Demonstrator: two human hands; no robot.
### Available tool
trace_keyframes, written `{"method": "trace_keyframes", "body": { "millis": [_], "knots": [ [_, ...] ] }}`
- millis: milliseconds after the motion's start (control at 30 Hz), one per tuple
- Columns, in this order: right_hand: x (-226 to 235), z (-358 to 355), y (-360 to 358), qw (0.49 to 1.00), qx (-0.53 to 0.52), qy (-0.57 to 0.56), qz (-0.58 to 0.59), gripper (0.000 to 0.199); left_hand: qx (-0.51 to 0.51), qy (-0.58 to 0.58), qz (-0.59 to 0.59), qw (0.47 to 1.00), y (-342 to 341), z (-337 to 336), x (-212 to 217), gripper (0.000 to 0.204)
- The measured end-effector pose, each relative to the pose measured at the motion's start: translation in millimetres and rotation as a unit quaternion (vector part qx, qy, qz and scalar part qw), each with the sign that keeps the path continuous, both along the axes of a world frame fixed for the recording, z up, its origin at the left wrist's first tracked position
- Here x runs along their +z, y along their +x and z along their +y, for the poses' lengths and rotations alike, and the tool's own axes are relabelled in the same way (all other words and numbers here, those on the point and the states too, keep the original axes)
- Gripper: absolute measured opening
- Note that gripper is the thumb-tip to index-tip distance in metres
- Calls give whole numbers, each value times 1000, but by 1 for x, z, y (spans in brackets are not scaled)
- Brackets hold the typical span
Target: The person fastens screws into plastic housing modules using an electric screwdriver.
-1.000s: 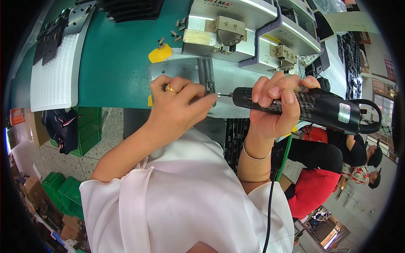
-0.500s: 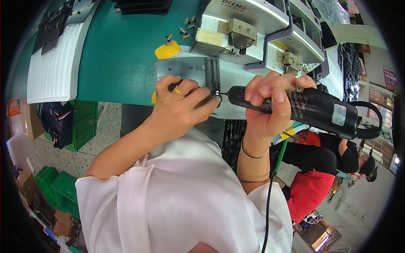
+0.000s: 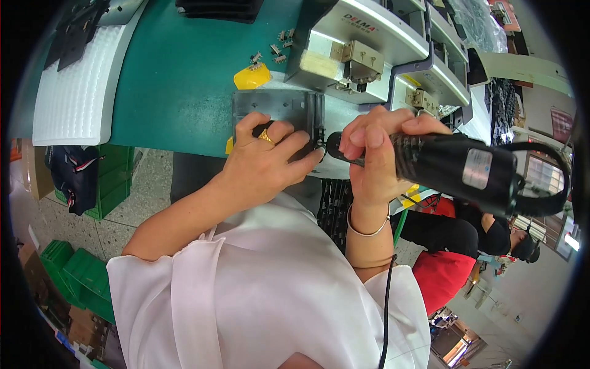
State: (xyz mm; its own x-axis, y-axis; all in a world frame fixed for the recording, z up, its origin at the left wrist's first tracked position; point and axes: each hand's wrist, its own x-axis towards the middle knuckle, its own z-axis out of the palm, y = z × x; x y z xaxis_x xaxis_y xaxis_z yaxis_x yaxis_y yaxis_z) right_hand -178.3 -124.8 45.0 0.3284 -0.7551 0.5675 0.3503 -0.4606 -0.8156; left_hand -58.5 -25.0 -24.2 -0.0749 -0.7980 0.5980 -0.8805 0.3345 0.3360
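A flat dark grey casing (image 3: 289,104) lies on the bench, a black ridged strip along its right edge. Across its near part rests my left hand (image 3: 267,150), with a gold ring. Its fingers are bent and hold the casing, one fingertip at the lower right corner. My right hand (image 3: 381,147) is wrapped round a black electric screwdriver (image 3: 442,166), held almost level. The screwdriver's nose points left at the casing's right edge, close by that fingertip. Its bit is hardly visible, so I cannot tell whether it touches a screw.
Two grey screw feeders (image 3: 362,37) stand just beyond my hands. Several small metal parts (image 3: 276,49) and a yellow piece (image 3: 252,77) lie on the green bench top (image 3: 166,80). A white textured foam sheet (image 3: 77,92) is at left. Another person (image 3: 491,230) sits at right.
The screwdriver has come closer to the casing's edge, and its rear end has tilted down slightly. My left hand keeps its hold. The whole view has shifted a little.
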Motion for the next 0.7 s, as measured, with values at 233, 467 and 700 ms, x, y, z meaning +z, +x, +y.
{"method": "trace_keyframes", "body": {
  "millis": [233,467,700],
  "knots": [
    [5,-1,-9,997,17,36,-62,41,-7,41,20,999,3,6,0,37],
    [40,-36,-2,974,-57,-9,-217,37,-29,47,30,998,2,2,4,38],
    [36,-50,14,982,-85,-75,-151,42,-18,63,20,998,2,0,3,35]
  ]
}}
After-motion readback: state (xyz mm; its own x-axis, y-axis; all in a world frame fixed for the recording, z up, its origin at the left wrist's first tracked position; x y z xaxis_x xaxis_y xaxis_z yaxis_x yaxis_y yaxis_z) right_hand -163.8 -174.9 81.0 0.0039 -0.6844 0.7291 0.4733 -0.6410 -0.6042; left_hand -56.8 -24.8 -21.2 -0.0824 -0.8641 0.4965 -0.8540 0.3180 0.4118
